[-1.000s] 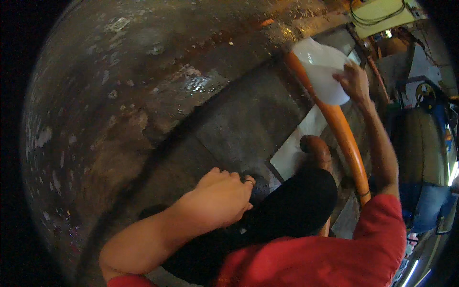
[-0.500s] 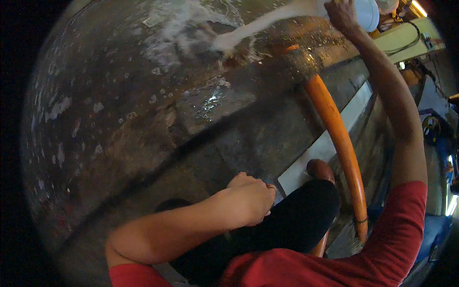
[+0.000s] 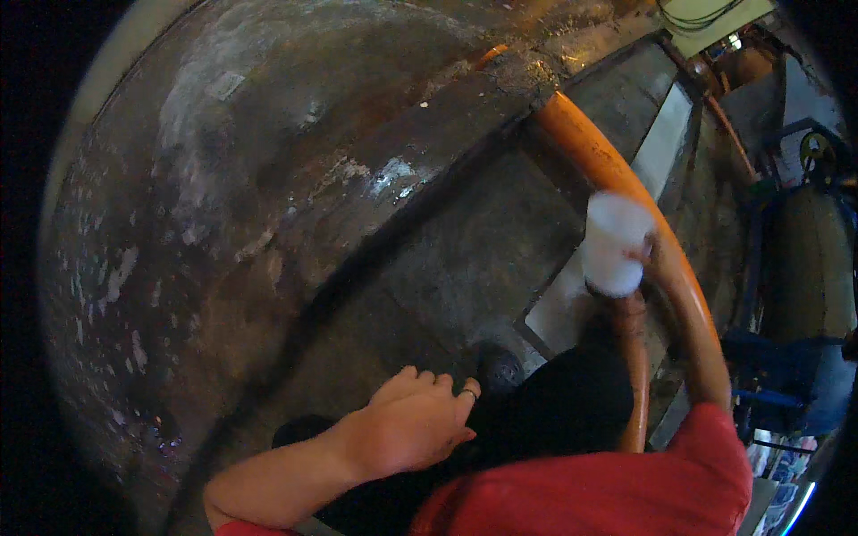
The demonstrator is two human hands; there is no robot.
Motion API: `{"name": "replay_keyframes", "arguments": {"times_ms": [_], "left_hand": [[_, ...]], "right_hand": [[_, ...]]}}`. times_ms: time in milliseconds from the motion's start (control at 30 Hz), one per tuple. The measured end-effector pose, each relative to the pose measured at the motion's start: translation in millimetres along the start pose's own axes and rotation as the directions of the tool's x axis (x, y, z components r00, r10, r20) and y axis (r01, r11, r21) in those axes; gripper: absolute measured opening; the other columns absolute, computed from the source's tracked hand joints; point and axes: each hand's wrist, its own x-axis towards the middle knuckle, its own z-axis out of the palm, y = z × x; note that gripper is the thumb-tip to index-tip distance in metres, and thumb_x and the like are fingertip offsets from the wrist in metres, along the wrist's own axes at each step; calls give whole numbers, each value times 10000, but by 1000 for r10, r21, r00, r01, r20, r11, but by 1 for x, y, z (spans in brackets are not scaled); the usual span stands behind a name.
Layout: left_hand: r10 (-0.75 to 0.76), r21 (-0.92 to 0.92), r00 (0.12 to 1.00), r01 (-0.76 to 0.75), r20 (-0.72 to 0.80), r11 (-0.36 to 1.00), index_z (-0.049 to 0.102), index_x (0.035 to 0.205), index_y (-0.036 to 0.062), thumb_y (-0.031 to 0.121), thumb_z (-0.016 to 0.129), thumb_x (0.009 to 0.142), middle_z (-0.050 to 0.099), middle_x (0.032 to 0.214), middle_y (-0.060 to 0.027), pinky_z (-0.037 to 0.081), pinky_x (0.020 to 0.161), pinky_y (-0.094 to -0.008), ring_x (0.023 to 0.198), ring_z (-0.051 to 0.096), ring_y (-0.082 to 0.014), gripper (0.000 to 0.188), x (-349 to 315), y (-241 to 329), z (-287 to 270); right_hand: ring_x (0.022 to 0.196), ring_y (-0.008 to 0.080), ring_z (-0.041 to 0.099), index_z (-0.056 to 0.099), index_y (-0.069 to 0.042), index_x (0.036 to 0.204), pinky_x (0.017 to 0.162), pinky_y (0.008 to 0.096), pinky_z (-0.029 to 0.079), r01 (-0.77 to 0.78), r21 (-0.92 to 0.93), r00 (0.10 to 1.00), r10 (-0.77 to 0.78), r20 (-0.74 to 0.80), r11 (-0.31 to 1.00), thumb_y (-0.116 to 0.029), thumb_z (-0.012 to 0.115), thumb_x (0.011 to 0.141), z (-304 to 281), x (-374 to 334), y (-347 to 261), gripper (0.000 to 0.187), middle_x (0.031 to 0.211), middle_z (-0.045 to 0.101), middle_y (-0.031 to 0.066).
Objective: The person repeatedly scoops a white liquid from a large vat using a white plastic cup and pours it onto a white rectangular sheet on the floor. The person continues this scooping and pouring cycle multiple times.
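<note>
My right hand (image 3: 660,262) grips a white plastic pail (image 3: 617,243) by its side, above my right knee and in front of a thick orange pipe (image 3: 585,138). The pail is a little blurred, and its inside cannot be made out. My left hand (image 3: 416,415) hovers over my dark-clothed lap with nothing seen in it; its fingers are loosely bent and apart, and one wears a ring. Beyond both hands spreads a wet, dark concrete surface (image 3: 268,179) with pale streaks and a shiny puddle (image 3: 391,177).
A dark edge line crosses diagonally between the wet surface and the nearer floor. Pale flat strips (image 3: 666,143) lie beside the orange pipe. A second orange pipe (image 3: 635,384) is near my right leg. Blue-framed equipment (image 3: 795,295) stands at the right.
My right hand has swung back and down from the far upper right with the pail, which was throwing out whitish liquid. The splash has spread. My left hand's fingers have loosened from a fist.
</note>
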Motion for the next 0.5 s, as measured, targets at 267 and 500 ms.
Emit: {"name": "replay_keyframes", "arguments": {"times_ms": [267,500], "left_hand": [[-171,24,961,170,218,985,411,1390,7,443,520,950,590,1184,-249,452,948,-473,1102,569,-407,629,49,-12,-6],[-252,-67,945,271,209,960,412,1395,33,444,554,937,592,1185,-263,448,959,-470,1087,573,-428,631,67,-23,1]], "right_hand": [[992,407,623,636,-6,1026,807,480,522,-188,-73,892,201,404,980,-517,793,693,183,-120,39,630,1120,591,240],[1024,425,630,635,-34,1070,829,455,547,-189,-163,768,249,590,968,-382,794,728,299,-108,56,513,1235,538,289]]}}
